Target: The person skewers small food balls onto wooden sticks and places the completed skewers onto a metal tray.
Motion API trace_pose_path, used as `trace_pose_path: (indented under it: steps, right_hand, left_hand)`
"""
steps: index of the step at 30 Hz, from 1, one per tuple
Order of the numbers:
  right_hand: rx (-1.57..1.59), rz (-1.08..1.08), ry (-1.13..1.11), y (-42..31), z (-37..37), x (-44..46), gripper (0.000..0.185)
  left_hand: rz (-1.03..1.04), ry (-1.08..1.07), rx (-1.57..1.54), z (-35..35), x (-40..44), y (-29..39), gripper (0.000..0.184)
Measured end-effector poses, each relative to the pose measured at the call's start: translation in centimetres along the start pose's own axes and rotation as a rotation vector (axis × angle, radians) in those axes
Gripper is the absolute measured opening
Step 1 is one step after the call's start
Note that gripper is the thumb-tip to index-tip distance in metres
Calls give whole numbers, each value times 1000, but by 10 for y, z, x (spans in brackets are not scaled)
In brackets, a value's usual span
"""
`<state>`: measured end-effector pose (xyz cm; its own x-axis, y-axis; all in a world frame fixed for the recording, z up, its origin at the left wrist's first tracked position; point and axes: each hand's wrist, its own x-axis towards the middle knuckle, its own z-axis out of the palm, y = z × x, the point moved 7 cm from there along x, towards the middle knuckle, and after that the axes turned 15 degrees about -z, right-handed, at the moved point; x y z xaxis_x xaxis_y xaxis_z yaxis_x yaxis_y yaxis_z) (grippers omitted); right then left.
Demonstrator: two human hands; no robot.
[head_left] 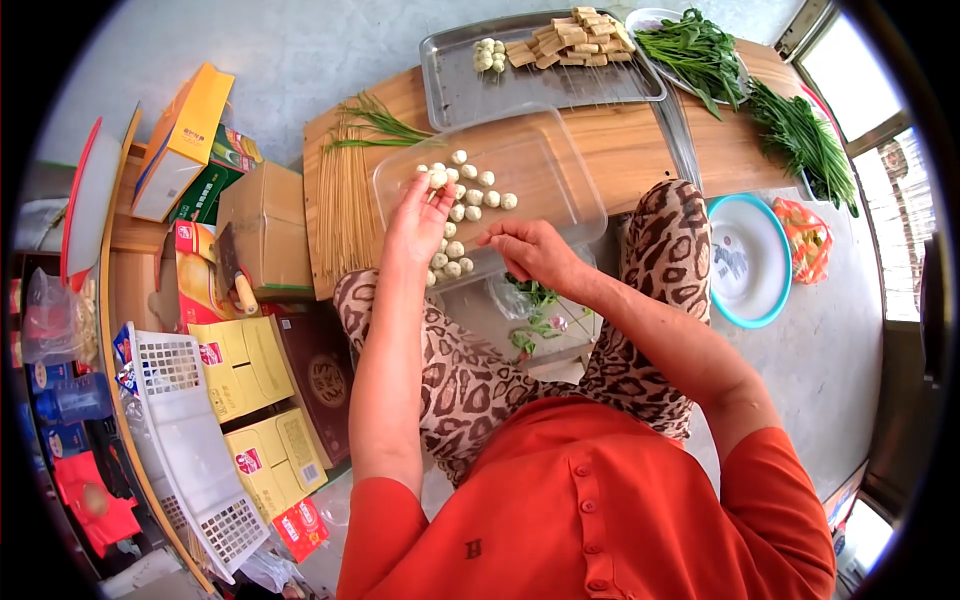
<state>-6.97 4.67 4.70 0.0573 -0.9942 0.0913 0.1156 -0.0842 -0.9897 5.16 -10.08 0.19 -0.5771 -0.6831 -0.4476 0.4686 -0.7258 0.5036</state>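
A clear plastic tray (572,190) rests across the front of the wooden table, with several pale, green-flecked fish balls (473,196) loose in it. Over its left part, my left hand (420,220) is closed, its fingertips around a fish ball (438,179). My right hand (535,252) hovers by the tray's near edge, thumb and forefinger pinched together; anything thin between them is too small to make out. Left of the tray lies a bundle of thin wooden skewers (343,205), below some green chives (385,125).
A metal tray (460,90) at the back holds skewered tofu-skin rolls (570,40) and fish balls (489,54). Leafy greens (690,55) and chives (805,140) lie right. A blue-rimmed basin (748,262) stands on the floor. Cardboard boxes (268,225) and a white basket (190,430) line the left.
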Motion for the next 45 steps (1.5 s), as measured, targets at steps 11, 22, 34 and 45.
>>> trace_pose_path:
  steps: [11,22,34,45]
  right_hand:
    - [134,29,231,16,-21,19,18]
    - [63,-24,234,10,-27,17,22]
    - [169,-57,353,-7,-59,9,20]
    - [187,-29,309,-4,-61,0,18]
  left_hand:
    - [-87,-172,236,44,-15,-45,24]
    - [-46,-194,346,55,-22,-39,23]
    - [504,385,1779,14,2,-44,23]
    - [255,370,1756,-9,21,-55,17]
